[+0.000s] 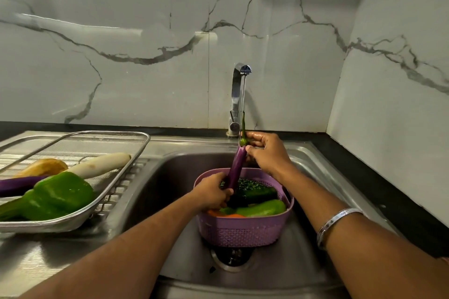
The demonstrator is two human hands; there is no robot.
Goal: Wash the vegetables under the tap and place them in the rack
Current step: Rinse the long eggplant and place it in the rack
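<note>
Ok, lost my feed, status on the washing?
Both hands on the long purple eggplant, left hand low, right hand at stem. Under running tap, above purple basket. Rack path unobstructed.

Both hands are holding a purple eggplant [236, 168] upright under the running tap [239, 94]: left hand [211, 194] gripping its base, right hand [266, 153] gripping near the stem.

Long purple eggplants: 2, one held [235, 170], one in rack [18, 183]
Green capsicums: 2, rack [57, 195], basket [263, 209]
White radish [103, 164]: 1
Mesh rack [107, 192]: 1
Purple basket [243, 229]: 1
Tap [237, 94]: 1
</note>
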